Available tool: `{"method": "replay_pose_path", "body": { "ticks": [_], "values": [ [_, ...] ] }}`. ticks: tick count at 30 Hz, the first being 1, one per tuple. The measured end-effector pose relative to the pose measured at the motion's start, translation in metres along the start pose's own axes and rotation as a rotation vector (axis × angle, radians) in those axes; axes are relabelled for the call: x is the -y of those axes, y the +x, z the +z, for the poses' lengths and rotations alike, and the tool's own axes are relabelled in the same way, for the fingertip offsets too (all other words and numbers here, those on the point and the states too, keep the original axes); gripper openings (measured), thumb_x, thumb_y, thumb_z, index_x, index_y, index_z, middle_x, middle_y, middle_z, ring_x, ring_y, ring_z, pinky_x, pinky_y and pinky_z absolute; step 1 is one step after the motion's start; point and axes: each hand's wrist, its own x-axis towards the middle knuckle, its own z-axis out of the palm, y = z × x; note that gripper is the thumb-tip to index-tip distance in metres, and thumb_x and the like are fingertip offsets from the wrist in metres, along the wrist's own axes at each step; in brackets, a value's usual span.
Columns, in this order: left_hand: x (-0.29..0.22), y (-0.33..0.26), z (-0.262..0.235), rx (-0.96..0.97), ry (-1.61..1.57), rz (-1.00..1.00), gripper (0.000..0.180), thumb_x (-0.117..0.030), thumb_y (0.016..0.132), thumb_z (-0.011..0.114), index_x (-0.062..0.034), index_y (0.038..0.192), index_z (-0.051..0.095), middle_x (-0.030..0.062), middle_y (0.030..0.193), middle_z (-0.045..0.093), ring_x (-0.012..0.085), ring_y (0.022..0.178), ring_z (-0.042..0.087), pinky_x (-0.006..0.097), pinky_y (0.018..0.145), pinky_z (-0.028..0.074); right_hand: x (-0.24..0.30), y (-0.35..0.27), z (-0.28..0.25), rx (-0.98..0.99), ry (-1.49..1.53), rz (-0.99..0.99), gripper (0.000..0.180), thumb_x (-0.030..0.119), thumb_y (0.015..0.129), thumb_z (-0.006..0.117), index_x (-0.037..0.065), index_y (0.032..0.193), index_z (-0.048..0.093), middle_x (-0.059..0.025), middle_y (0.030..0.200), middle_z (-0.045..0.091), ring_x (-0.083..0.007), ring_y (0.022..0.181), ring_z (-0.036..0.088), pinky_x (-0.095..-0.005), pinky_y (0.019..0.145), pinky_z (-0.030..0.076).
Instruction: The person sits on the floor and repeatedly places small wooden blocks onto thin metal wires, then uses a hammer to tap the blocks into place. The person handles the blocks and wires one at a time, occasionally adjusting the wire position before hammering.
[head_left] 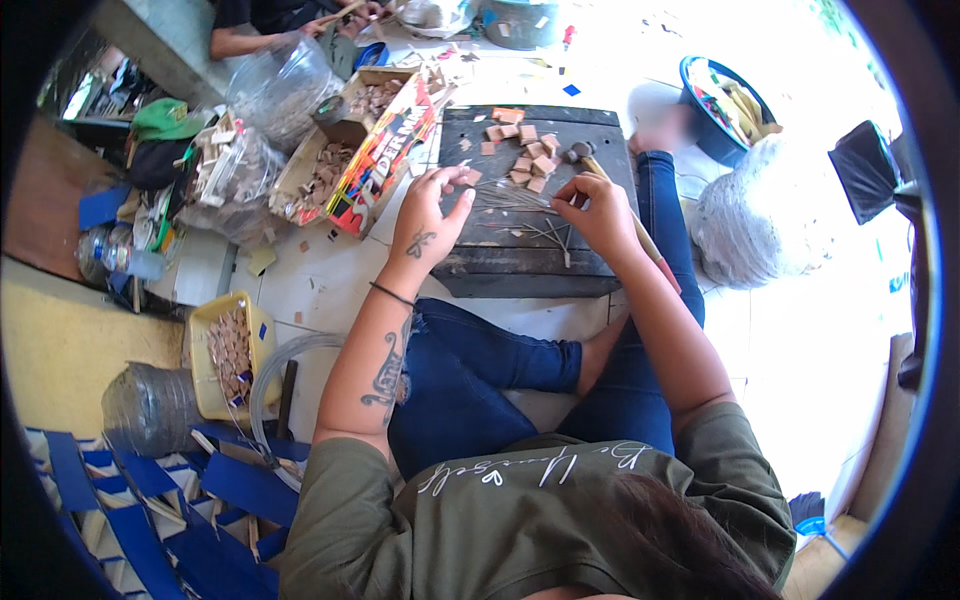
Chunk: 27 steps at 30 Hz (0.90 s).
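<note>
I sit on the floor with a dark wooden board (520, 265) in front of my knees. My left hand (430, 215) hovers over the board's left part, fingers pinched on thin metal wires (515, 198). My right hand (600, 210) pinches the other end of the same wires. Several small brown wooden pieces (530, 160) lie scattered on the board's far half. A hammer (582, 153) rests on the board just beyond my right hand, its handle running under my right forearm.
An open cardboard box (380, 150) of small wooden pieces sits left of the board. A yellow tray (205, 375) of pieces, blue cardboard strips (150, 510), plastic bags (745, 215), and a blue basin (725, 105) surround me. Another person (270, 20) works at the top left.
</note>
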Motion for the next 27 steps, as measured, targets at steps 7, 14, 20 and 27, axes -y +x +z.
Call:
{"method": "replay_pose_path", "body": {
  "ticks": [7,14,20,27],
  "values": [
    [-0.017,0.052,0.053,0.008,0.435,0.063,0.032,-0.036,0.08,0.072,-0.007,0.094,0.073,0.0119,0.099,0.066,0.0286,0.095,0.061,0.041,0.083,0.049,-0.009,-0.008,-0.008,-0.034,0.659,0.302,0.012,0.009,0.087,0.069,-0.001,0.09,0.065,-0.0053,0.081,0.07,-0.0092,0.071,0.064,-0.0236,0.064,0.049],
    [-0.024,0.057,0.065,0.093,0.371,0.038,0.03,-0.027,0.078,0.075,-0.0065,0.1,0.071,0.0113,0.092,0.068,0.0288,0.086,0.063,0.038,0.078,0.051,-0.01,-0.017,-0.016,-0.03,0.905,0.371,0.009,0.009,0.092,0.062,0.002,0.096,0.06,-0.0049,0.085,0.069,-0.0089,0.074,0.064,-0.0221,0.064,0.049],
    [-0.041,0.006,0.051,0.028,-0.147,0.016,0.027,-0.004,0.08,0.069,-0.0048,0.107,0.068,0.0106,0.086,0.07,0.0189,0.072,0.066,0.031,0.065,0.052,-0.003,-0.034,-0.021,-0.03,0.856,0.362,0.006,0.005,0.09,0.062,0.002,0.094,0.058,-0.0044,0.085,0.067,-0.0091,0.075,0.063,-0.0226,0.063,0.049],
    [-0.051,-0.056,0.056,-0.054,-0.249,0.152,0.014,0.0,0.077,0.071,-0.0035,0.089,0.065,0.0075,0.09,0.07,0.0222,0.087,0.063,0.033,0.08,0.049,0.012,-0.045,-0.011,0.023,0.757,0.271,0.008,0.006,0.088,0.067,0.003,0.088,0.059,0.0006,0.078,0.064,-0.0049,0.072,0.059,-0.021,0.06,0.046]
  ]
}}
